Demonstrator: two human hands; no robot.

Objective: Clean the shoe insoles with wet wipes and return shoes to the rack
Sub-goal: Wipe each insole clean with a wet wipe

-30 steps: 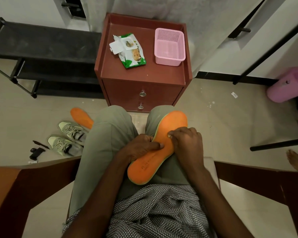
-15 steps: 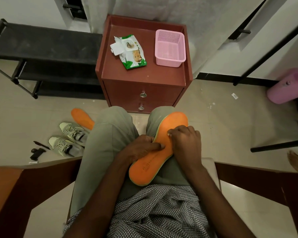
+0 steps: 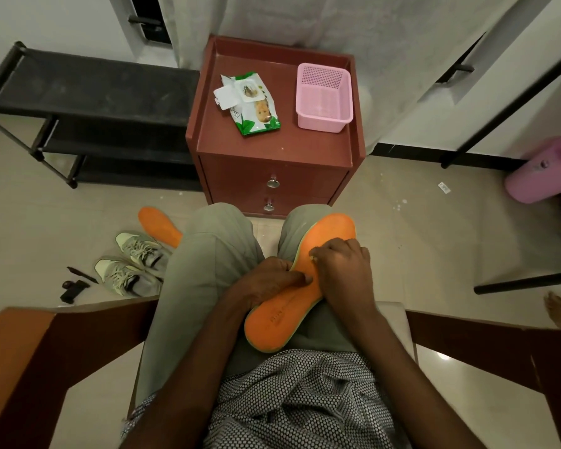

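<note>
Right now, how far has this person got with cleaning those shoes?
Early to midway, I'd say. Done: both insoles are out, and the wet wipes pack on the cabinet is open. In hand: the left hand and right hand work on the orange insole on the lap; no wipe is visible. Left: the second insole lies on the floor, and the shoes are not yet on the black rack.

A single wide-angle head-worn view looks steeply down and forward, close over the seated person's lap at frame centre, reaching a red-brown wooden bedside cabinet (image 3: 272,147) at upper centre.
</note>
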